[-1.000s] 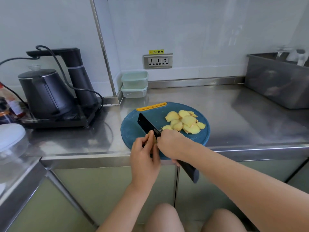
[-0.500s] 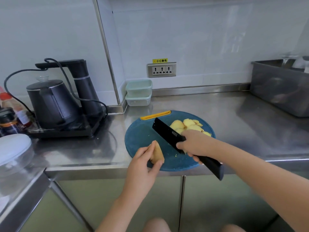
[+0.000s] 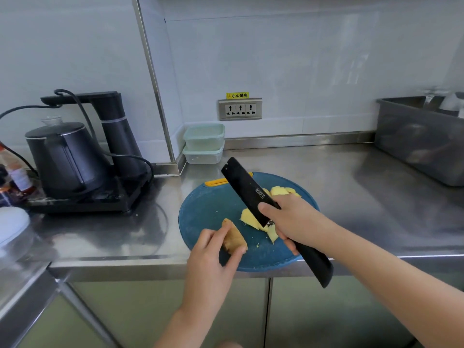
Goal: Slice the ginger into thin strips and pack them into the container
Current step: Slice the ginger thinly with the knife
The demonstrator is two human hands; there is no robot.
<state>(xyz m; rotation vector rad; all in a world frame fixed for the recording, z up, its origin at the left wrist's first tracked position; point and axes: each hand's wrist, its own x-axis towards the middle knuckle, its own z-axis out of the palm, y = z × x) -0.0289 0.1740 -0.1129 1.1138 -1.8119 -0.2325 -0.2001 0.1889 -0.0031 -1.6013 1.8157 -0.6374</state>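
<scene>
At the front edge of the counter (image 3: 351, 177), over the round blue cutting board (image 3: 208, 212): left hand (image 3: 211, 262) is raised off the board, palm away from the camera, thumb and fingers pinching one ginger chunk (image 3: 233, 237), skin side showing, tip tilted up and away. Right hand (image 3: 293, 222) is wrapped round the black knife (image 3: 246, 187) where blade meets handle, forefinger laid over the blade. The blade runs up-left from that grip and clear of the board; the handle sticks out down-right, past the counter edge.

Count: 1 chunk, 1 knife, 1 board. Cut ginger slices (image 3: 251, 221) lie on the board in two heaps, one just under the right-hand grip, one behind it. Number of slices: can't tell, they overlap.

2 lidded containers (image 3: 204, 133), stacked, well beyond the knife tip against the wall. 1 socket plate (image 3: 240, 109) with 3 outlets above them. 1 black kettle (image 3: 65, 156) far left of the left hand.

Writing: the yellow sticker (image 3: 237, 95) over the socket reads 小心触电. White mark on the blade is too blurred to read.
</scene>
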